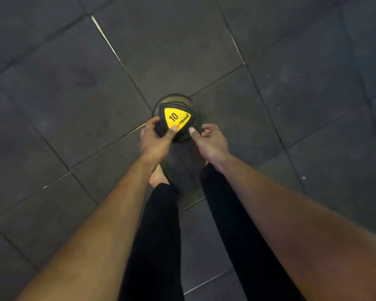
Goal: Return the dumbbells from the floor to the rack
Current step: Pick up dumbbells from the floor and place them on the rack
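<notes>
A black dumbbell (176, 118) stands on end on the floor, seen from straight above, its top head bearing a yellow triangular plate marked "10". My left hand (156, 137) grips the left edge of that top head, thumb on the yellow plate and fingers curled round the rim. My right hand (208, 137) is at the head's lower right edge, thumb touching the rim, fingers loosely curled and apart from it. The handle and lower head are mostly hidden beneath the top head. No rack is in view.
Dark rubber floor tiles (74, 94) with pale seams fill the view on every side. My legs in black trousers (159, 235) and a bare foot (159, 177) stand just behind the dumbbell.
</notes>
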Demonstrator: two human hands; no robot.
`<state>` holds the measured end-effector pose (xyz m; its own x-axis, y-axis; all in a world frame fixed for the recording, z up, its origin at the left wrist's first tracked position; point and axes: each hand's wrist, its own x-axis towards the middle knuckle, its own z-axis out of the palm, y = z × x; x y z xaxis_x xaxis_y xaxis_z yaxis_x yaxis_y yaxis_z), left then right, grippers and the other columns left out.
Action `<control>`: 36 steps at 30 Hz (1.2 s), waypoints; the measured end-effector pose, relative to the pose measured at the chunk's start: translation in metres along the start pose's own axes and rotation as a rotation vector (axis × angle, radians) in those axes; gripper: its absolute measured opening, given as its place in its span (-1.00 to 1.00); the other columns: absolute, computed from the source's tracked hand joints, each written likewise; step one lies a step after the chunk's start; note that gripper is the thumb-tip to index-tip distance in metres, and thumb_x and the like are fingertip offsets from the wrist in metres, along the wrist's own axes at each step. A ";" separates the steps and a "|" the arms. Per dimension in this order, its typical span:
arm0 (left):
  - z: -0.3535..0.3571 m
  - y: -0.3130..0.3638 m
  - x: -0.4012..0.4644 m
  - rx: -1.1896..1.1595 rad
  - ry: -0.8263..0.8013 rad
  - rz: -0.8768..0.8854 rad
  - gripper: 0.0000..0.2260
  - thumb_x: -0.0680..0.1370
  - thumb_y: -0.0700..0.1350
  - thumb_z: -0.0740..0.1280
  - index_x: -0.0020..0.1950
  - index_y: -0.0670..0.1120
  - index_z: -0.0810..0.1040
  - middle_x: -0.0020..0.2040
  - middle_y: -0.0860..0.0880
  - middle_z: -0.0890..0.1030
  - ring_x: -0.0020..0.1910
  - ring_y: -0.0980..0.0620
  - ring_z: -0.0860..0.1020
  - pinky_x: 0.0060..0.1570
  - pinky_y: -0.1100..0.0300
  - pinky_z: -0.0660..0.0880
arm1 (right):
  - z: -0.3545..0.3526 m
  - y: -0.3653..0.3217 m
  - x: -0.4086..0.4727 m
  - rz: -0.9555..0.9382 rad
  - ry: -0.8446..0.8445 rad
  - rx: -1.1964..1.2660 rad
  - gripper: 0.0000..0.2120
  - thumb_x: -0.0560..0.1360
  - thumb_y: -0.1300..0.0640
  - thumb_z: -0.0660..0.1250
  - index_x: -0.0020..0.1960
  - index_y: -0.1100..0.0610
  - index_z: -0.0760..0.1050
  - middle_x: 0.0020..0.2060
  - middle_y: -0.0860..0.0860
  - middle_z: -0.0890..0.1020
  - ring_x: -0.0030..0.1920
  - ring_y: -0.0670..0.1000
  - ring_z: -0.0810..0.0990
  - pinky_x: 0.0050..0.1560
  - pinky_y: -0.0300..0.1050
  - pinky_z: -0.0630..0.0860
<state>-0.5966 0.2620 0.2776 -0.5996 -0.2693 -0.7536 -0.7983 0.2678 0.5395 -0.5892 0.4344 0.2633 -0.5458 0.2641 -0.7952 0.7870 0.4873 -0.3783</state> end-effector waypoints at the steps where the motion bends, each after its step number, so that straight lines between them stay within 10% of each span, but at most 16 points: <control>1: 0.009 -0.011 0.021 -0.009 0.020 -0.035 -0.40 0.36 0.21 0.52 0.34 0.21 0.40 0.30 0.04 0.53 0.22 0.12 0.54 0.34 0.14 0.45 | 0.007 0.002 0.019 0.028 0.006 0.002 -0.19 0.21 -0.68 0.21 0.29 -0.24 0.49 0.13 -0.22 0.64 0.41 -0.02 0.52 0.50 0.07 0.38; 7: 0.025 -0.036 0.070 -0.138 0.072 -0.055 -0.31 0.29 0.04 0.63 0.25 0.28 0.28 0.03 0.08 0.68 -0.04 0.13 0.70 0.03 0.01 0.66 | 0.041 0.008 0.087 0.062 -0.096 0.059 0.04 0.09 -0.83 0.10 0.50 -0.49 0.09 0.41 -0.11 0.55 0.45 0.04 0.47 0.46 0.19 0.44; 16: 0.033 0.009 0.119 -0.433 -0.033 -0.111 -0.25 0.25 0.02 0.69 0.36 -0.08 0.49 0.12 0.03 0.71 0.07 0.11 0.69 0.15 0.07 0.63 | 0.036 -0.038 0.137 0.041 -0.065 0.618 -0.19 0.33 -0.39 0.51 0.49 -0.16 0.39 0.25 -0.11 0.69 0.22 -0.05 0.69 0.32 0.13 0.61; 22: 0.055 0.076 0.159 -0.473 -0.060 -0.151 -0.18 0.19 0.14 0.69 0.33 -0.02 0.41 0.09 0.05 0.70 -0.09 0.12 0.72 -0.15 0.05 0.69 | 0.003 -0.089 0.190 0.096 -0.124 0.653 -0.25 0.30 -0.39 0.54 0.39 -0.08 0.52 0.12 0.02 0.76 0.05 0.10 0.78 0.00 0.35 0.69; 30: 0.025 0.063 0.206 -0.686 -0.247 -0.274 -0.77 0.53 0.11 0.22 0.01 0.06 0.60 -0.13 0.01 0.61 -0.21 0.01 0.56 -0.20 0.12 0.41 | -0.004 -0.136 0.223 0.114 -0.165 0.649 -0.39 0.35 -0.37 0.52 0.30 -0.11 0.56 0.09 -0.04 0.76 0.01 0.08 0.78 -0.18 0.22 0.71; 36: 0.065 0.037 0.243 0.241 -0.219 -0.061 -0.55 0.38 -0.04 0.52 0.27 0.03 0.58 0.13 0.06 0.64 0.10 0.06 0.60 0.17 0.18 0.52 | -0.001 -0.160 0.234 0.133 -0.219 0.606 -0.44 0.40 -0.36 0.49 0.29 -0.10 0.56 0.07 -0.01 0.75 0.02 0.10 0.75 -0.26 0.14 0.70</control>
<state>-0.7683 0.2667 0.0898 -0.5037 -0.0936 -0.8588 -0.7804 0.4757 0.4058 -0.8432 0.4186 0.1378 -0.4120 0.0834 -0.9073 0.9012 -0.1097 -0.4193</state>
